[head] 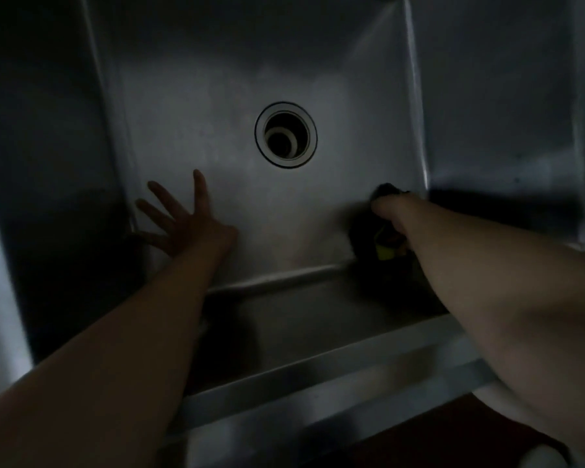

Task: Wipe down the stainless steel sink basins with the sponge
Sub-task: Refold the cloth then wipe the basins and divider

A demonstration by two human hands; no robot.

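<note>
A deep stainless steel sink basin (223, 96) fills the view in dim light, with a round open drain (286, 135) in its floor. My right hand (394, 211) reaches down to the near right corner of the basin floor and grips a sponge (385, 249); a yellow patch of it shows under the wrist and a dark scouring part sticks out past the fingers. My left hand (183, 219) lies flat on the basin floor at the near left, fingers spread and straight, holding nothing.
The basin's near rim (318, 373) runs across the bottom under both forearms. A steel wall (487, 96) rises on the right and another (41, 130) on the left. A dark reddish floor (436, 434) shows below the rim.
</note>
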